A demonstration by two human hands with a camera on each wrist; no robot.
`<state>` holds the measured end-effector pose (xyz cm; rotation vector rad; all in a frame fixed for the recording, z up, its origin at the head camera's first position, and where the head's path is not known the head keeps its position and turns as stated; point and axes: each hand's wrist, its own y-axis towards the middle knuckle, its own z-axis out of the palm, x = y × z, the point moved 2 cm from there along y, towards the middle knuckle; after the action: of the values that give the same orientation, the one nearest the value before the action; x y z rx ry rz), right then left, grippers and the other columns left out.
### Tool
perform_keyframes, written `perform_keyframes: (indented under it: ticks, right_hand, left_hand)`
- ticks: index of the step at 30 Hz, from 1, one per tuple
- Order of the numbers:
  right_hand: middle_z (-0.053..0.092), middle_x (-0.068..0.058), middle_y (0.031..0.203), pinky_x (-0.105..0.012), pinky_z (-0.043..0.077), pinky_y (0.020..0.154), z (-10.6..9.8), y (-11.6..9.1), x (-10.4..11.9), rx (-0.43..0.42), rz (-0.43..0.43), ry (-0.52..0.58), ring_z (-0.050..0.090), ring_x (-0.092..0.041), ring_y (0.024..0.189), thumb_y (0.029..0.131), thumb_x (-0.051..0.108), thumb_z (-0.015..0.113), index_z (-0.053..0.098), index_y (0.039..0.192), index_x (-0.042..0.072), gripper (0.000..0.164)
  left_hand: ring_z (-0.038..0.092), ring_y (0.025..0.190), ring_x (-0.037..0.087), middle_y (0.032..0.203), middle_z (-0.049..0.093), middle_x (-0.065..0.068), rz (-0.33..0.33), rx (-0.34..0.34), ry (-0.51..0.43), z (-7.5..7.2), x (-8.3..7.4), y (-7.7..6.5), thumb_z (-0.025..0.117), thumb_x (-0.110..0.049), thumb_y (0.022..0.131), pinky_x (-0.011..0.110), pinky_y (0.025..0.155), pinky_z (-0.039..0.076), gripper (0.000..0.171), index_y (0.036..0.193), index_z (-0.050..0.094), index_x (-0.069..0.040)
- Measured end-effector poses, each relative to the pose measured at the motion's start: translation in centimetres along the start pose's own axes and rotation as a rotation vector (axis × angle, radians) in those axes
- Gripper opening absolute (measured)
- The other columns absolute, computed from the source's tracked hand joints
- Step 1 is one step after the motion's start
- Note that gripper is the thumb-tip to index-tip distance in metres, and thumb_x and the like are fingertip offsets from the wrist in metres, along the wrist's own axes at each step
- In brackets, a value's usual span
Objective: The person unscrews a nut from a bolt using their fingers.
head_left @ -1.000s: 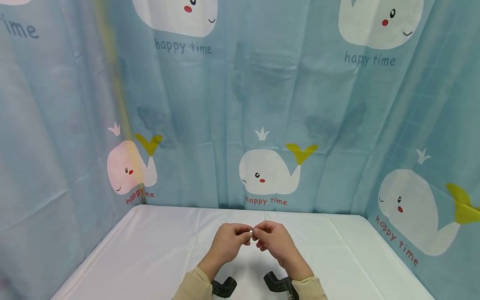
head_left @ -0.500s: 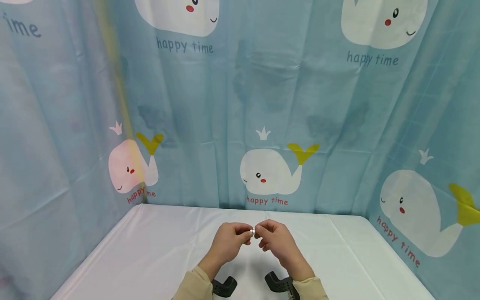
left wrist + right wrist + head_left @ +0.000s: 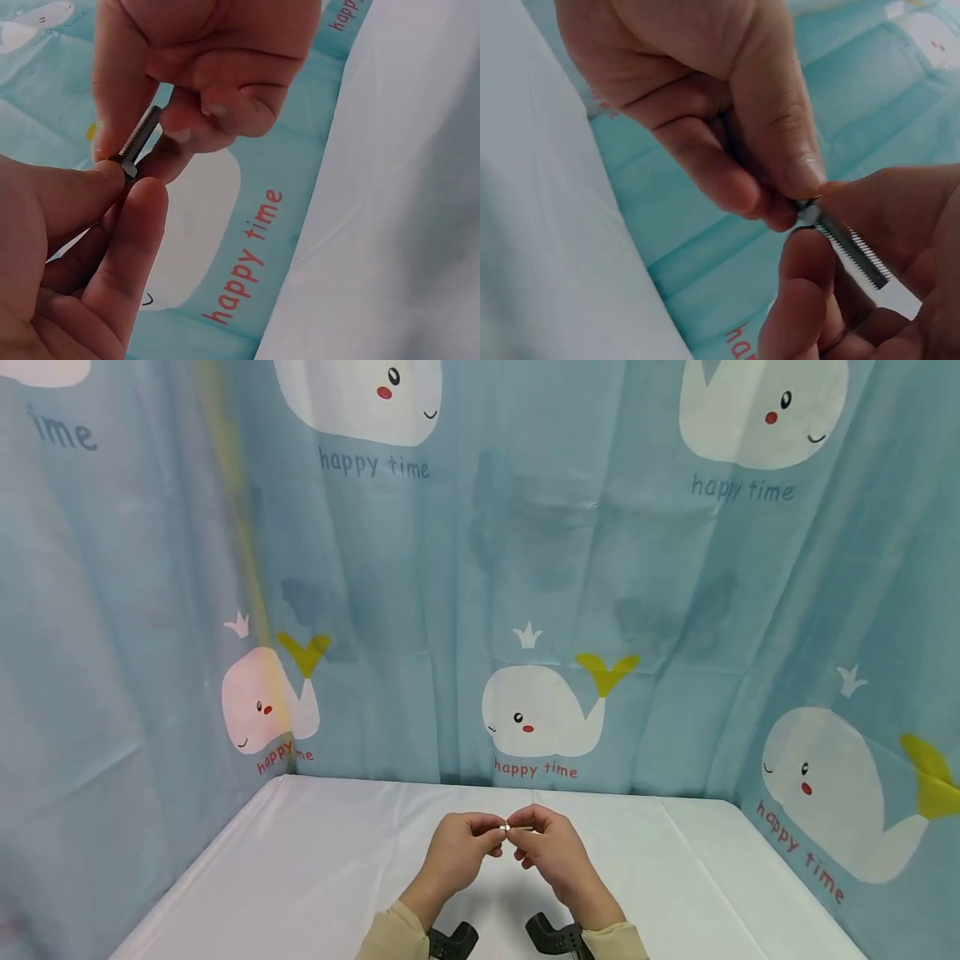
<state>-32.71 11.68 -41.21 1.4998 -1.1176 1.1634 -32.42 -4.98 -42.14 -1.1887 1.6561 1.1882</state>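
Observation:
A small metal bolt point(image 3: 521, 828) is held between both hands, above the white table. My left hand point(image 3: 456, 852) pinches its hexagonal end between thumb and fingertips. From the other side, the thumb and finger of my right hand point(image 3: 558, 853) pinch close beside that same end. In the left wrist view the threaded shank of the bolt point(image 3: 140, 136) points up between the right fingers. The right wrist view shows the bolt point(image 3: 859, 255) with its free end towards the right palm. Fingertips partly cover the hexagonal part point(image 3: 808, 214); I cannot tell whether it is head or nut.
A white cloth covers the table point(image 3: 300, 868). Blue curtains point(image 3: 420, 568) printed with whales and "happy time" stand behind it and along both sides. Black camera mounts point(image 3: 555, 935) sit at the wrists, below light beige sleeves point(image 3: 393, 935).
The right fingers draw slightly away from the left, showing more metal, then close in again. The bolt's shank now shows between the right fingers. The left hand keeps its pinch.

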Motion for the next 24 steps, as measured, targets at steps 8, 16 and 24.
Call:
perform_keyframes:
  ticks: [8,16,24]
  right_hand:
    - [0.066,-0.009,0.089,-0.032,0.051,0.056,0.7,1.2,-1.5,-0.006,0.02,-0.062,0.059,-0.021,0.064,0.096,0.03,0.068,0.071,0.101,0.006,0.025]
    - [0.068,-0.011,0.087,-0.035,0.054,0.059,1.4,1.3,-2.4,0.023,0.022,-0.081,0.065,-0.023,0.068,0.094,0.019,0.07,0.07,0.102,0.005,0.016]
    - [0.07,-0.013,0.083,-0.034,0.055,0.058,1.0,1.3,-2.3,-0.002,0.053,-0.002,0.064,-0.022,0.063,0.098,0.029,0.066,0.067,0.108,0.003,0.028]
  left_hand:
    - [0.069,0.074,0.015,0.087,0.071,0.0,-0.01,-0.033,-0.003,0.1,1.0,0.3,0.07,-0.013,0.094,0.038,0.074,0.057,0.011,0.101,0.078,-0.009]
    - [0.068,0.072,0.014,0.085,0.071,-0.001,-0.026,-0.036,0.052,-0.4,2.3,0.5,0.071,-0.012,0.093,0.037,0.072,0.056,0.011,0.1,0.077,-0.007]
    - [0.069,0.073,0.015,0.088,0.072,0.002,-0.04,-0.041,0.032,-0.5,2.1,0.6,0.071,-0.012,0.093,0.038,0.073,0.057,0.014,0.103,0.077,-0.005]
